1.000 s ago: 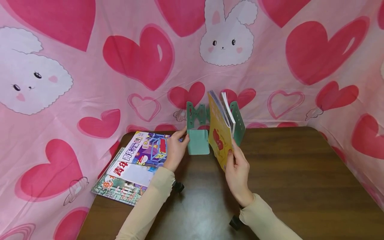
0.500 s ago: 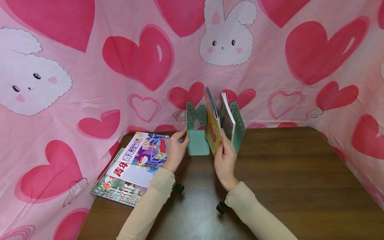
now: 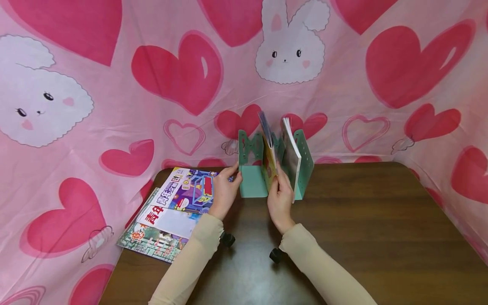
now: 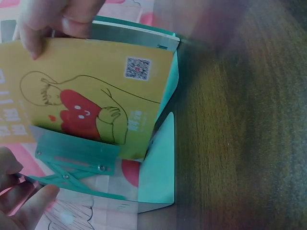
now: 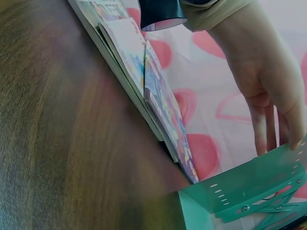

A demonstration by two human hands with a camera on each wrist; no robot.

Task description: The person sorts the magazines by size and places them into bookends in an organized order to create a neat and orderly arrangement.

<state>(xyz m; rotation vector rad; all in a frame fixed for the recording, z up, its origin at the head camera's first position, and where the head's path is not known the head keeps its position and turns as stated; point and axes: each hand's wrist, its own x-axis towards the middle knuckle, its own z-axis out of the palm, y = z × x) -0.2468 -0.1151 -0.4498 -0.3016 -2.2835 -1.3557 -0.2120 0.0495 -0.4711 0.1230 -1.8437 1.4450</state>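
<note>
A green metal expandable bookend (image 3: 253,182) stands near the far edge of the table. My left hand (image 3: 224,191) pinches the upper edge of its left side plate, as the right wrist view also shows. Between the side plates, my right hand (image 3: 281,202) grips a yellow magazine (image 4: 96,91) with a red heart on its cover. That magazine is upright, spine toward me, partly hidden by the right fingers in the head view. To its right, a white-edged book (image 3: 293,154) leans close to the bookend's right plate.
Several magazines (image 3: 165,220) lie overlapped flat on the table's left side, next to my left forearm. The dark wooden table (image 3: 381,224) extends to the right. Behind it hangs a pink curtain (image 3: 228,84) with hearts and rabbits.
My right hand has moved left and a little farther away with the yellow magazine, opening a gap between it and the white-edged book. My left hand stays on the bookend.
</note>
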